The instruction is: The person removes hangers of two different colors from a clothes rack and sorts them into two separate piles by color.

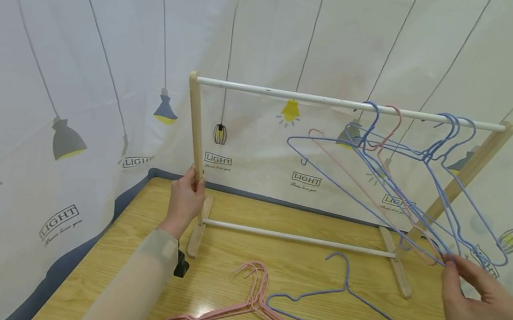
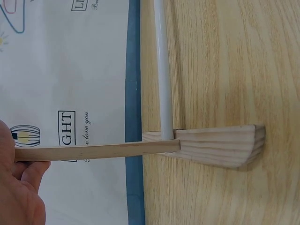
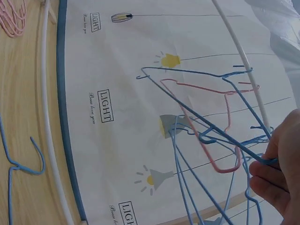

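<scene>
A small wooden clothes rack (image 1: 197,122) with a white top rail (image 1: 337,102) stands on a wooden table (image 1: 146,221). My left hand (image 1: 185,199) grips the rack's left upright (image 2: 93,151) near its foot (image 2: 220,145). Several blue and pink wire hangers (image 1: 404,186) hang from the rail at the right. My right hand (image 1: 481,303) pinches the lower corner of those hanging hangers (image 3: 220,136), fingers (image 3: 272,173) curled round the blue wire. A loose blue hanger (image 1: 348,315) and a bunch of pink hangers (image 1: 245,310) lie on the table in front.
A white curtain (image 1: 81,84) printed with lamps and "LIGHT" labels hangs close behind and to the left of the table. A white lower crossbar (image 1: 295,237) joins the rack's two feet. The table's blue-edged rim (image 2: 133,93) runs along the curtain.
</scene>
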Available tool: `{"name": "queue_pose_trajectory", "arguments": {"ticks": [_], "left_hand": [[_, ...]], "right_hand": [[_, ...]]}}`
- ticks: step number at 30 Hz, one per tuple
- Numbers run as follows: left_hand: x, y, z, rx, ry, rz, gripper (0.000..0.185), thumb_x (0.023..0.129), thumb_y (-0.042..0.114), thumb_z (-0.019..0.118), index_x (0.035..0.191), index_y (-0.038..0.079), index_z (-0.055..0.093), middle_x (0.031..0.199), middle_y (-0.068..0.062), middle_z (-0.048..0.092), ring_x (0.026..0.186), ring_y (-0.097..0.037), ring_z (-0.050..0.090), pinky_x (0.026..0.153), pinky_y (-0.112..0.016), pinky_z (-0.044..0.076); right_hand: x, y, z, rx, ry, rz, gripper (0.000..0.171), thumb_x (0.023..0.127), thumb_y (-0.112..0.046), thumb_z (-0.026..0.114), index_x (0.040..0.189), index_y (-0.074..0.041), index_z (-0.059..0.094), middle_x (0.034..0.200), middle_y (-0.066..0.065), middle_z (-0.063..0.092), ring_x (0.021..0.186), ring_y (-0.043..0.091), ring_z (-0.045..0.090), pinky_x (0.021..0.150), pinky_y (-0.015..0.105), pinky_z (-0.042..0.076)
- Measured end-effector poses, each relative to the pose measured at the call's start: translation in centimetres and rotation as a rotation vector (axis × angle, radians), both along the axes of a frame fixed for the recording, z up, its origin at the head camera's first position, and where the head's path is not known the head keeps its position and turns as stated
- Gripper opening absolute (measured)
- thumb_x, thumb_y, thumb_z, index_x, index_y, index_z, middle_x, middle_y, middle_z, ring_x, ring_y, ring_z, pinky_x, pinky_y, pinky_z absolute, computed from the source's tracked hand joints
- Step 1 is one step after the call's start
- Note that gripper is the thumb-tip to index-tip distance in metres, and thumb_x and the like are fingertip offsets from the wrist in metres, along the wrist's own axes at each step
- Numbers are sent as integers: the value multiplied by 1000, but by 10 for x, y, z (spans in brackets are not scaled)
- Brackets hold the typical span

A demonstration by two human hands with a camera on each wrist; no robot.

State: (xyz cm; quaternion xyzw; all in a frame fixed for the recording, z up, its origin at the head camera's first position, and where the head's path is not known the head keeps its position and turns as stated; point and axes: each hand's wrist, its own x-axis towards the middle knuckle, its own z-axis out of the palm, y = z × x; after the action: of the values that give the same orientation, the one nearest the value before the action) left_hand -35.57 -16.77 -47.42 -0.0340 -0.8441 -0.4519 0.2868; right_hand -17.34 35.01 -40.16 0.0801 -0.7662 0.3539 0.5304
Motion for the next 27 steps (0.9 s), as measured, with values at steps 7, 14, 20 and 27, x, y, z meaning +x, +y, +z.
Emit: {"name": "queue_pose_trajectory", "arguments": {"ticks": [7, 14, 20, 27], "left_hand": [[0, -1, 1, -3, -7, 1, 19, 106, 8, 63, 124, 3, 68, 92, -19, 76, 67, -27, 66, 58, -42, 53], [1, -1, 2, 2, -14, -2, 17, 107, 8, 62, 123, 3, 67, 92, -21, 75, 66, -27, 65, 58, -42, 53], [0, 0, 1, -1, -17, 1, 15, 106, 8, 63, 120, 3, 67, 89, -17, 75, 66, -26, 65, 57, -41, 53], [1, 1, 2, 8, -20, -2, 17, 106, 7, 64, 123, 3, 67, 94, -17, 76, 69, -26, 68, 59, -41, 55]], "right_hand": [[8, -11, 11, -149, -273, 147, 21, 93, 15, 71, 113, 13, 75, 99, -15, 77, 87, -1, 74, 75, 13, 54], [-1, -15, 3, -265, -447, 329, 29, 95, 14, 69, 124, 15, 69, 103, 1, 80, 91, 9, 77, 76, 22, 57], [-8, -21, -2, -241, -454, 424, 25, 96, 15, 68, 121, 19, 68, 104, 3, 80, 94, 9, 76, 75, 24, 57], [-12, -28, 6, -510, -390, 428, 24, 94, 21, 65, 118, 23, 67, 93, 9, 80, 83, 17, 78, 73, 30, 57]]}}
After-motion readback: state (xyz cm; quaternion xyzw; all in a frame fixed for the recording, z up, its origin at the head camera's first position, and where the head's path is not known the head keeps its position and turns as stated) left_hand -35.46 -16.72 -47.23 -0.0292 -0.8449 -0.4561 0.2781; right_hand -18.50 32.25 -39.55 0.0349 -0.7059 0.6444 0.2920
